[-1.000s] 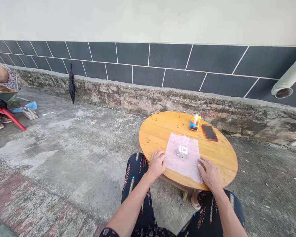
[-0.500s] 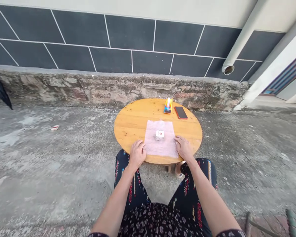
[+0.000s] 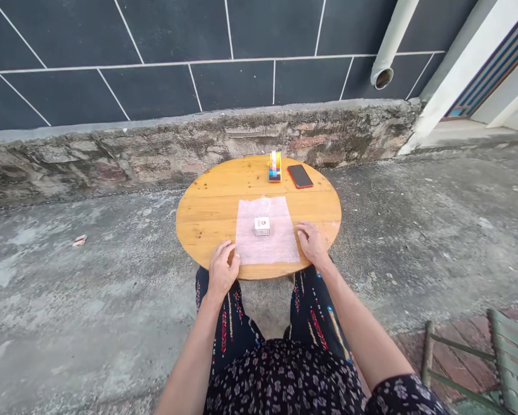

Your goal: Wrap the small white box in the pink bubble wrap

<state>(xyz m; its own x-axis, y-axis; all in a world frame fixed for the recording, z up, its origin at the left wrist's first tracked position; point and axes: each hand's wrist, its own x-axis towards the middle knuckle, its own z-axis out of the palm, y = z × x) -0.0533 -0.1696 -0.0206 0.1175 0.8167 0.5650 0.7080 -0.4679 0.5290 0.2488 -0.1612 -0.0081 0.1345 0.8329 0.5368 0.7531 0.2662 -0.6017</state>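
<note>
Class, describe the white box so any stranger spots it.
Find the wooden table. On its near side lies a pink sheet. The box stands on that sheet, its white top marked red, unlike the dark phone farther back.

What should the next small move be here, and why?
Perhaps fold the right edge of the pink sheet over the small box: the sheet lies flat, the box sits near its middle, and the right hand is beside that edge.
</note>
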